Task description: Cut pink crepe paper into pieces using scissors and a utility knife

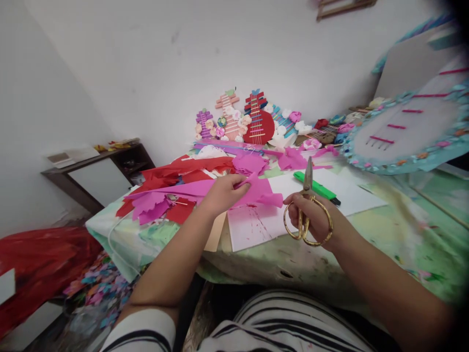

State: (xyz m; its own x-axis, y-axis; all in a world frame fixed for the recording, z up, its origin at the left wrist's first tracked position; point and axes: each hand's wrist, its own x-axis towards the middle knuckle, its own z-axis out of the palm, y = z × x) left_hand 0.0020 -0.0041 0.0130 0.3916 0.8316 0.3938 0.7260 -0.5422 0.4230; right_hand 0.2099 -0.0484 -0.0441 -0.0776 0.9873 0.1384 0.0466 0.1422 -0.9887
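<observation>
A pink paper (256,190) is pinched at mid-frame by the left hand (222,194), its grip closed on a folded edge. Gold scissors (307,210) are held in the right hand (315,217), fingers through the loops, blades shut and pointing up-frame. The paper lies just left of the blades, its long axis running left to right. No containers are seen on the bench (384,230).

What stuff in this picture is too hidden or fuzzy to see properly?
All in the head view:
- Pink paper: the left hand covers the pinched part.
- Scissors: the right hand hides part of the handles.
- Green marker: crossed by the scissor blades.
- Big blue round board: blurred, cut off by the right edge.
- Shelf items: too small.
</observation>
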